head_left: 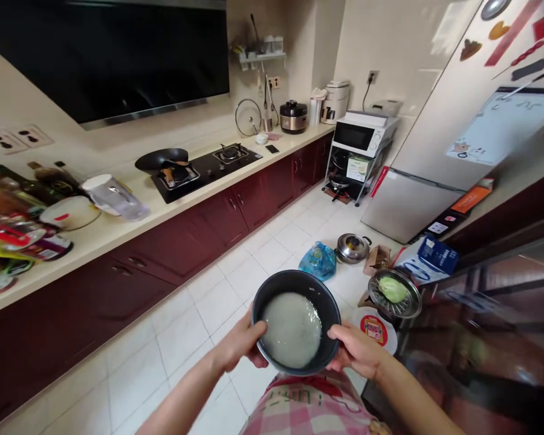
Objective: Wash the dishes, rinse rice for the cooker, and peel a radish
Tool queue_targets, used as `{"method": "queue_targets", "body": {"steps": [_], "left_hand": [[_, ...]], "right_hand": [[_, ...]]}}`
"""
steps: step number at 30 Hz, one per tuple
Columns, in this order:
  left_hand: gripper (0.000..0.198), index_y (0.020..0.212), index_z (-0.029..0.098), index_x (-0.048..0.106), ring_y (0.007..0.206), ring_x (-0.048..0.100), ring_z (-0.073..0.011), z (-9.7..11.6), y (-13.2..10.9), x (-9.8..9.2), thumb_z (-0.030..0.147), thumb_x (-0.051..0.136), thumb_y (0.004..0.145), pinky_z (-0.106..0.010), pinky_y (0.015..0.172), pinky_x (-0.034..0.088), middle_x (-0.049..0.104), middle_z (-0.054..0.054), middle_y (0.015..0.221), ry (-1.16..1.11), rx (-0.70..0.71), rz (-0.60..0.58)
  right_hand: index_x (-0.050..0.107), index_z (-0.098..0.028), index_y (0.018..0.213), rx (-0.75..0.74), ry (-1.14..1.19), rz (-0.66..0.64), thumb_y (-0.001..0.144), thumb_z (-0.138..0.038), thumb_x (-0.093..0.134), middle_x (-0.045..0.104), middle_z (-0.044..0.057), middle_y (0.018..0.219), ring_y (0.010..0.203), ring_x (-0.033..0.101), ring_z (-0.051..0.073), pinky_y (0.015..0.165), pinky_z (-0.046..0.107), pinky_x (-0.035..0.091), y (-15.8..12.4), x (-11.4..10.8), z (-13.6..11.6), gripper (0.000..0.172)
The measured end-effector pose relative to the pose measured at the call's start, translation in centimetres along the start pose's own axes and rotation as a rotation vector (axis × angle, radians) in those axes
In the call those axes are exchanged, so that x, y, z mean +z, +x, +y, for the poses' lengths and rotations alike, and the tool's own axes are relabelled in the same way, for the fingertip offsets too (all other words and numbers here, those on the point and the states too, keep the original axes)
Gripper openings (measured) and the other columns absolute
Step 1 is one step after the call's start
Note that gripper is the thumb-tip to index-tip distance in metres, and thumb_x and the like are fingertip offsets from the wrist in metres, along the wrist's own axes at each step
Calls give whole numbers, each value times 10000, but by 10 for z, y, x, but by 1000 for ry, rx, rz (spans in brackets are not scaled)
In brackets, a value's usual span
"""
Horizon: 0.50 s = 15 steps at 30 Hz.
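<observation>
A dark round rice cooker inner pot (278, 284) is held level in front of my body, above the tiled floor. Cloudy whitish water (294, 329) covers its bottom; what lies beneath the surface I cannot make out clearly. My left hand (245, 341) grips the left rim, thumb over the edge and fingers underneath. On the opposite rim, my right hand (356, 350) has the same kind of hold. Below the pot shows a pink checked apron (299, 408).
Along the counter (199, 208) stand a wok (161, 160), a gas stove (211, 172) and a rice cooker (294, 116). On the right are a microwave (353, 138) and a fridge (426, 163). A blue plastic bag (318, 261), a lidded pan (352, 248) and a colander with cabbage (393, 290) sit low nearby.
</observation>
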<state>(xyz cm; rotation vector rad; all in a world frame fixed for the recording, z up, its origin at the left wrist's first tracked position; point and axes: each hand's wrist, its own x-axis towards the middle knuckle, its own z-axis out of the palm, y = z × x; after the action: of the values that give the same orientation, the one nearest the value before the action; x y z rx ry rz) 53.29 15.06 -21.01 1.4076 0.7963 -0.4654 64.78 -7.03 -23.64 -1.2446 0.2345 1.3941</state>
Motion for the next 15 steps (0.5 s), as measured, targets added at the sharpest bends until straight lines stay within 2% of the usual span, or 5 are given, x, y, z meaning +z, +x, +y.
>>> {"method": "queue_targets", "body": {"steps": [3, 6, 9, 13, 15], "left_hand": [[699, 1404, 75, 181, 400, 606, -200, 63, 48, -37, 254, 460, 788, -235, 365, 455, 631, -43, 516, 143, -93, -29], [727, 1424, 63, 139, 392, 609, -209, 123, 99, -72, 229, 435, 781, -218, 347, 433, 617, -47, 476, 186, -142, -33], [736, 1430, 70, 127, 400, 614, -206, 178, 147, -97, 239, 431, 782, -205, 341, 424, 629, -49, 500, 171, -144, -31], [746, 1429, 63, 123, 409, 619, -208, 248, 211, -124, 302, 446, 800, -184, 334, 392, 631, -59, 502, 218, -140, -22], [741, 1421, 44, 149, 417, 619, -207, 278, 245, -139, 310, 448, 797, -195, 349, 405, 637, -71, 525, 213, -158, -25]], "right_hand": [[543, -90, 937, 98, 158, -13, 695, -123, 439, 649, 67, 535, 409, 609, 135, 367, 143, 455, 60, 3, -37, 266], [546, -104, 832, 116, 238, -7, 717, -116, 438, 659, 75, 550, 403, 602, 121, 373, 135, 456, 113, 5, -87, 158], [551, -114, 816, 115, 259, -21, 732, -122, 436, 676, 72, 584, 403, 599, 117, 364, 137, 444, 155, 2, -149, 143], [569, -93, 776, 186, 252, -64, 705, -121, 405, 658, 81, 561, 420, 599, 112, 386, 131, 441, 207, -10, -237, 181], [553, -117, 768, 155, 245, -56, 669, -128, 425, 639, 48, 543, 433, 597, 114, 421, 152, 467, 235, -15, -277, 163]]}}
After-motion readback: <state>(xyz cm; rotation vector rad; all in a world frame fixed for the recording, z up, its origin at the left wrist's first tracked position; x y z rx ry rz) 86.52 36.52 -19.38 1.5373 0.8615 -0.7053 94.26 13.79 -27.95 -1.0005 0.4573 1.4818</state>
